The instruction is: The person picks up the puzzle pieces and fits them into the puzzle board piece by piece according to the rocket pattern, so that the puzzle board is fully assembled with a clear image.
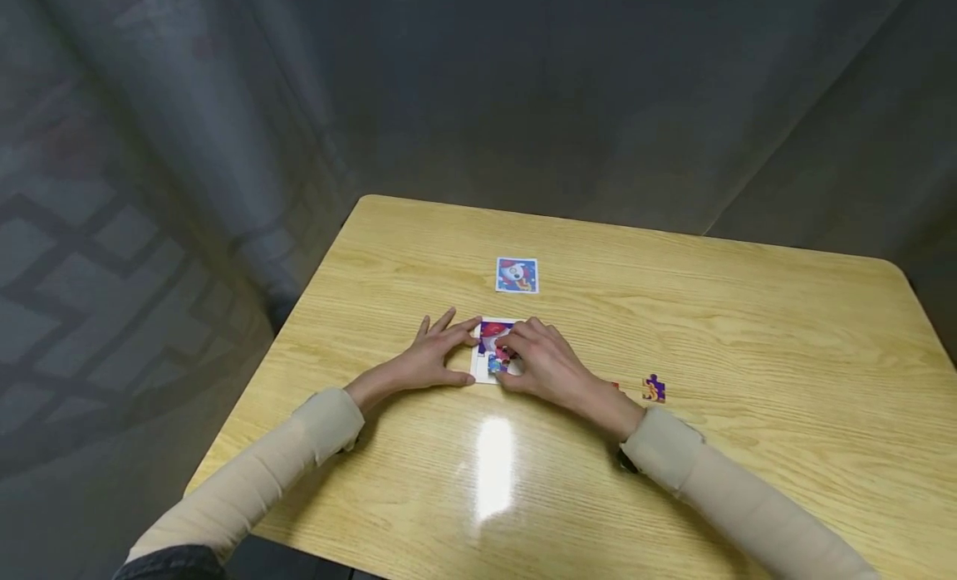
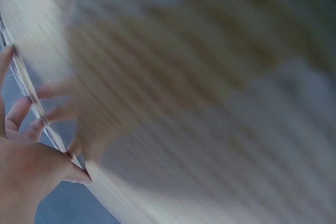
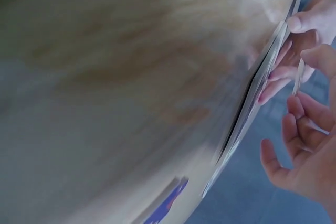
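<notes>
A small jigsaw board with a white border (image 1: 482, 374) lies flat on the table, part of its red and purple picture filled in. Along its left edge rests my left hand (image 1: 434, 358), thumb near the lower left corner and fingers spread toward the upper side. Over the board's right half, my right hand (image 1: 549, 366) pinches a thin puzzle piece (image 3: 298, 77) between thumb and index finger. In the right wrist view this piece is raised off the board (image 3: 252, 95), seen edge-on. My right hand hides much of the board from the head view.
A square picture card (image 1: 517, 276) with a rocket-like design lies beyond the board. To the right sits a loose purple and orange puzzle piece (image 1: 654, 389); a red piece (image 1: 615, 385) is mostly covered by my right wrist. Grey curtains (image 1: 561, 106) hang behind the wooden table (image 1: 748, 331).
</notes>
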A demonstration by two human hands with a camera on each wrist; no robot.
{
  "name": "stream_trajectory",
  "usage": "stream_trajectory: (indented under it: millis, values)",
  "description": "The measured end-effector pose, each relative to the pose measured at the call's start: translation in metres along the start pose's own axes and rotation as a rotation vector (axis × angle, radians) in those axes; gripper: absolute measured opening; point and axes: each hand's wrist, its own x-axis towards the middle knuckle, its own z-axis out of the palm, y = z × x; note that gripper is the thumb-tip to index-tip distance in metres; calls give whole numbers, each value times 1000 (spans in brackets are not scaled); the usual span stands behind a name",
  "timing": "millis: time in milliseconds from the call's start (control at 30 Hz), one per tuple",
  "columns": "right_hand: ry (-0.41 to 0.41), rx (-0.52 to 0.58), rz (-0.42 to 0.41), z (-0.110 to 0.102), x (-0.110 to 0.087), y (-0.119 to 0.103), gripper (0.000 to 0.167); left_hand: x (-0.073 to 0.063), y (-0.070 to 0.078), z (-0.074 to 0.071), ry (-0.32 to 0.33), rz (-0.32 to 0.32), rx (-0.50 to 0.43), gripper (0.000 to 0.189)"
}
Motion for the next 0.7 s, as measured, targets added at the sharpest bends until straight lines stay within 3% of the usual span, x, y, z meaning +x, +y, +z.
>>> stream_trajectory:
  millis: [700]
  values:
    - [-86, 9, -7, 13, 11, -5, 41, -1, -1, 0, 1, 10, -9, 56]
